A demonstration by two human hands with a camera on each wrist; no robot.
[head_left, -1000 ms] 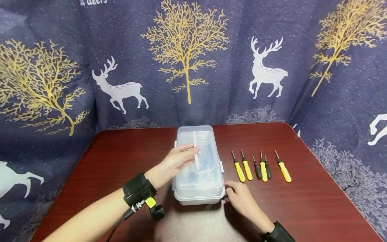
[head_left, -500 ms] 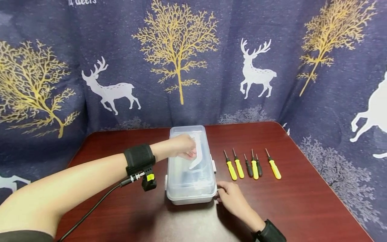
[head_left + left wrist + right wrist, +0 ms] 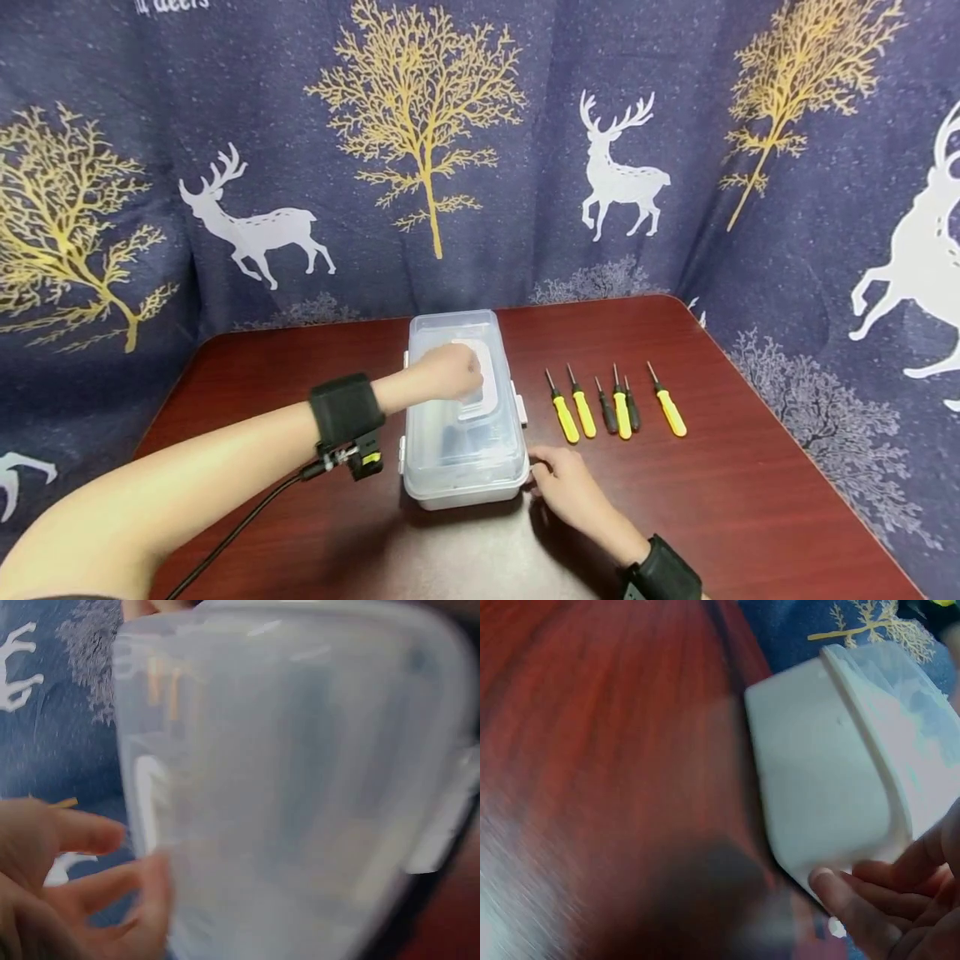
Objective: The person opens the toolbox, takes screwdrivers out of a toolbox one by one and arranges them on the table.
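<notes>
A white plastic toolbox point(image 3: 465, 454) with a translucent lid stands lengthwise on the table, its lid down. My left hand point(image 3: 452, 371) is over the lid's middle, at the white carrying handle point(image 3: 488, 379), which lies over toward the right. In the left wrist view, that hand's thumb and fingers point(image 3: 94, 832) are loosely bent and spread apart by the lid point(image 3: 285, 772); blur hides their exact contact. My right hand point(image 3: 566, 487) rests at the box's near right corner. In the right wrist view its fingers point(image 3: 855, 900) lie against the lower edge of the white base point(image 3: 817, 765).
Several screwdrivers lie right of the box, with yellow handles point(image 3: 566, 419) or black handles point(image 3: 607, 412), their shafts pointing away. A latch point(image 3: 520, 408) sits on the box's right side. Behind the dark red table point(image 3: 300, 358) hangs a patterned blue cloth point(image 3: 510, 208).
My left hand has turned knuckles-up and no longer pinches the upright handle, which has tipped down to the right. My right hand stays at the corner. The head view has swung right.
</notes>
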